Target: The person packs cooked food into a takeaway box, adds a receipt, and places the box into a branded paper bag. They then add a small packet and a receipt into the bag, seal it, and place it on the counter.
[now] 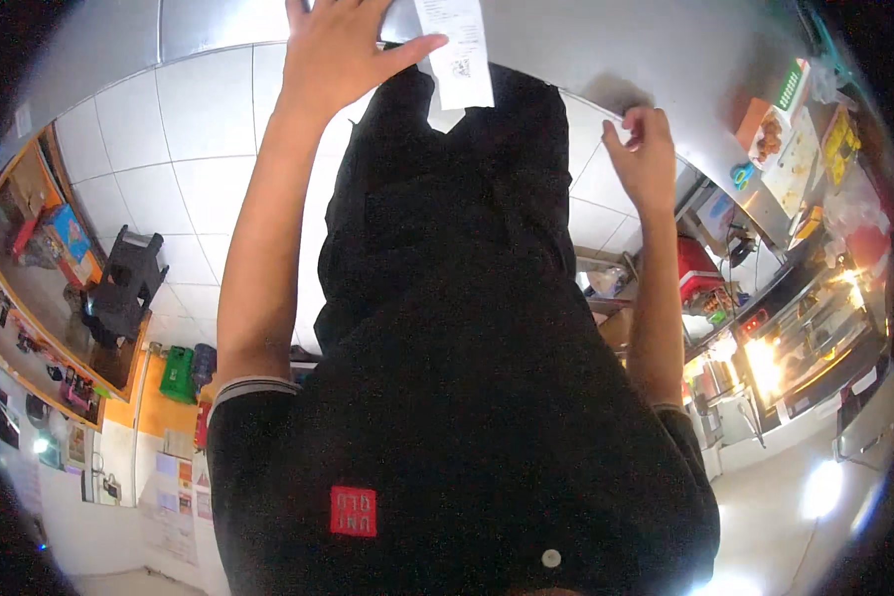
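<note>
White paper slip (464,74) reaches past near edge of grey worktop (586,40). Left hand (333,50) spread wide, thumb overlapping slip, no closed grip seen. Right hand (649,159) half-curled near edge, thumb apart, nothing visible in grasp. Step appears to be slip handling; lifting it calls for fingers meeting thumb. Grey surface stretches between hands; blue-handled scissors (742,176), food box (754,116) limit room at right.

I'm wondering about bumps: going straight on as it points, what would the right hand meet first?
The right hand would probably meet the grey counter first, though depth is unclear.
</note>
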Demonstrator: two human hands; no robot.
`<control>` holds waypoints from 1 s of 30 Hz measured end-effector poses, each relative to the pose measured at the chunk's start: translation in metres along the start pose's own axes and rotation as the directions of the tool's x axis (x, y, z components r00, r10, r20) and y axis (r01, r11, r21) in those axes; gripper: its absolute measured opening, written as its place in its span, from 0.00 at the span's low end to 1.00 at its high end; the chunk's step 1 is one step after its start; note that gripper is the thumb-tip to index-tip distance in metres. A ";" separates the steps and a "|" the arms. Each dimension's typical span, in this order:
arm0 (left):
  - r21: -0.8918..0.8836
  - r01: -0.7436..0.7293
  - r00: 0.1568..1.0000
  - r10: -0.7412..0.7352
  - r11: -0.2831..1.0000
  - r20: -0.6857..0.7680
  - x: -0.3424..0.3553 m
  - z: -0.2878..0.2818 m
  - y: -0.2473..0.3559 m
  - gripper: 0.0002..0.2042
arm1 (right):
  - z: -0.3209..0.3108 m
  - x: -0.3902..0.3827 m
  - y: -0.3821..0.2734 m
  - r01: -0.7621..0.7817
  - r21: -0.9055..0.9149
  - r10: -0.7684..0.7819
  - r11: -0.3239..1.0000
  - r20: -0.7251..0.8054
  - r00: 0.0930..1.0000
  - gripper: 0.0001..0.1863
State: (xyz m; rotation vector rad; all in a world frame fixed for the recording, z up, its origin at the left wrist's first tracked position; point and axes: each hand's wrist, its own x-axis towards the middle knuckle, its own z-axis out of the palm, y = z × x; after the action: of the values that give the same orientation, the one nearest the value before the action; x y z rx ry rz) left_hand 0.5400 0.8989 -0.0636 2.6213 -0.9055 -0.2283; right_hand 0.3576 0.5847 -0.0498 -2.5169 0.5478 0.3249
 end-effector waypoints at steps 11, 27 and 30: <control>0.017 0.022 0.999 -0.023 1.000 0.027 -0.001 0.002 -0.002 0.36 | 0.000 0.015 -0.013 0.006 -0.336 0.001 0.942 0.023 1.000 0.18; 0.033 0.020 0.994 -0.023 0.999 0.104 0.002 -0.002 -0.003 0.40 | 0.003 0.019 -0.023 -0.078 -0.416 0.100 0.906 0.030 0.995 0.11; 0.056 0.015 0.994 -0.021 0.998 0.106 0.002 -0.002 -0.002 0.40 | 0.004 0.018 -0.021 -0.083 -0.415 0.104 0.906 0.028 0.994 0.11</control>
State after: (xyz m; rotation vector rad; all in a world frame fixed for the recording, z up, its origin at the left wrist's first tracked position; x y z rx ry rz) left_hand 0.5433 0.8999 -0.0628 2.6912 -0.9363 -0.3563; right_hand 0.3828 0.5974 -0.0493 -2.8832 0.6362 0.5935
